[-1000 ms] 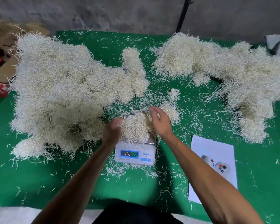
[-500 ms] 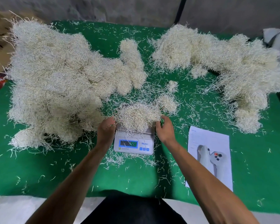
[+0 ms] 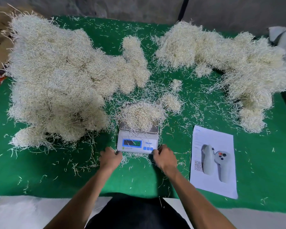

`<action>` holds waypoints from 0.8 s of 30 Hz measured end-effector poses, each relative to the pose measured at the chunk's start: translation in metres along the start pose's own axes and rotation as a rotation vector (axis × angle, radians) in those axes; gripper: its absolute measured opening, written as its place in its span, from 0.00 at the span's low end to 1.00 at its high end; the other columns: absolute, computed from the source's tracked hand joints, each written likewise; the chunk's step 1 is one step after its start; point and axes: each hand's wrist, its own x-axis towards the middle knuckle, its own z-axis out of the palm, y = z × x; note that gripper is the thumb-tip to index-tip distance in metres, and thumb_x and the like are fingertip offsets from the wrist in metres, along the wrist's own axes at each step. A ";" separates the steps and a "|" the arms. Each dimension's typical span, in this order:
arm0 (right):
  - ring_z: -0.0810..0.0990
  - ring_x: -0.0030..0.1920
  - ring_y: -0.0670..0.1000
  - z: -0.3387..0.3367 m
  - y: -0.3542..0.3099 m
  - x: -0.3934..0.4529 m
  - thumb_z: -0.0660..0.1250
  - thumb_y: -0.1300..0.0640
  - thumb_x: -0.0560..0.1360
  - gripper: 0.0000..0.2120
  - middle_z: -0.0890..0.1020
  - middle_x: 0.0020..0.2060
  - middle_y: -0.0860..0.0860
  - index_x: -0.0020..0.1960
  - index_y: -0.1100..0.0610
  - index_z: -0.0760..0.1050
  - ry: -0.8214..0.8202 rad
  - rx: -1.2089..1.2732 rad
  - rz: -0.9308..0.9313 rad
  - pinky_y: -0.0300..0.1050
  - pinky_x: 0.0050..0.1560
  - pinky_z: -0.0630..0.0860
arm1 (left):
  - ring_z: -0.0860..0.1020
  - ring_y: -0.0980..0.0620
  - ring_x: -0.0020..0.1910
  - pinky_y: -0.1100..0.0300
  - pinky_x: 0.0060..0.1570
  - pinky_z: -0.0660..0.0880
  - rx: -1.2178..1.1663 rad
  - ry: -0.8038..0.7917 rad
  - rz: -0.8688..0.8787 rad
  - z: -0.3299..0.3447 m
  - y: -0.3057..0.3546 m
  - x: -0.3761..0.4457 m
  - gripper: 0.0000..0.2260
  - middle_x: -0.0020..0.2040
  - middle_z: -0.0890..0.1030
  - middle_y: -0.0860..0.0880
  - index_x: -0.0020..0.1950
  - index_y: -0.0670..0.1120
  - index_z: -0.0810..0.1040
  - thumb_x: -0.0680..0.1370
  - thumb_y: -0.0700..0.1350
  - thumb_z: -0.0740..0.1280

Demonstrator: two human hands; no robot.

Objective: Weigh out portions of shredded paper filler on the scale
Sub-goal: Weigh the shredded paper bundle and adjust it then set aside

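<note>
A small white digital scale [image 3: 137, 138] with a lit blue display stands on the green table [image 3: 40, 176]. A mound of shredded paper filler [image 3: 141, 115] sits on its platform, and stray strands hang over the edges. My left hand [image 3: 110, 157] is at the scale's near left corner with its fingers curled against it. At the near right corner my right hand [image 3: 163, 157] curls its fingers round the edge by the blue buttons. Neither hand touches the mound.
A very large heap of filler [image 3: 56, 80] covers the left of the table and another heap [image 3: 229, 63] runs along the right. A small clump [image 3: 171, 101] lies behind the scale. A printed sheet [image 3: 213, 162] lies to the right. Loose strands are scattered around.
Both hands have left the sides of the mound on the platform and drawn back toward me to the scale's near corners. The mound stays on the scale.
</note>
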 end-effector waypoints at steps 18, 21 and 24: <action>0.61 0.80 0.54 -0.075 -0.095 0.077 0.48 0.38 0.86 0.30 0.64 0.80 0.56 0.80 0.56 0.62 0.451 0.405 -0.287 0.63 0.79 0.60 | 0.78 0.44 0.61 0.51 0.61 0.76 -0.304 0.207 0.224 -0.048 0.073 0.022 0.18 0.65 0.79 0.41 0.69 0.40 0.75 0.79 0.41 0.64; 0.64 0.79 0.55 -0.077 -0.104 0.086 0.51 0.37 0.85 0.30 0.67 0.78 0.56 0.79 0.55 0.65 0.418 0.285 -0.324 0.63 0.78 0.62 | 0.78 0.46 0.61 0.50 0.62 0.76 -0.334 0.219 0.259 -0.054 0.082 0.027 0.19 0.65 0.79 0.41 0.69 0.40 0.75 0.78 0.41 0.65; 0.70 0.74 0.54 -0.074 -0.107 0.086 0.52 0.37 0.85 0.29 0.72 0.74 0.55 0.77 0.56 0.67 0.439 0.319 -0.328 0.60 0.75 0.67 | 0.79 0.46 0.58 0.55 0.58 0.76 -0.327 0.229 0.241 -0.056 0.084 0.033 0.19 0.61 0.81 0.43 0.67 0.38 0.77 0.77 0.41 0.66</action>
